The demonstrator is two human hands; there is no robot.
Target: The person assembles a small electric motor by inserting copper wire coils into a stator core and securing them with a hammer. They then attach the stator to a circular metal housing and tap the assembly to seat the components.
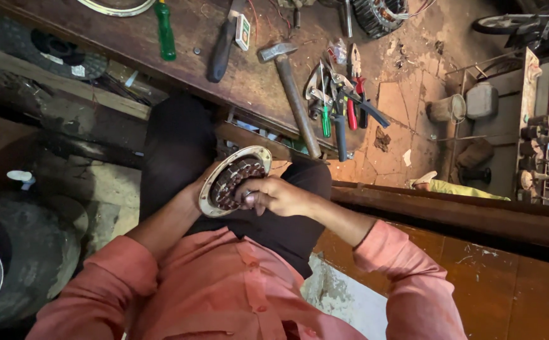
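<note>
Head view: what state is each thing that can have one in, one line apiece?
Round metal motor stator with copper windings: tilted on the lap, held.
Left hand: cupping the stator's rim.
Right hand: fingers curled on the windings.
Wooden-handled hammer: lying flat on the bench.
Red-handled pliers: lying unused.

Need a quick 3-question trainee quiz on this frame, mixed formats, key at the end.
1. True or false: the hammer lies on the wooden bench, untouched by either hand.
2. Multiple choice: what does the left hand support? A) a green-handled screwdriver B) a round motor stator with copper windings C) a pair of pliers
3. Fill in: the right hand rests its fingers on the stator's ____ .

Key
1. True.
2. B, the motor stator, held over the lap.
3. Windings; the fingers press on the coils near the centre.
</note>
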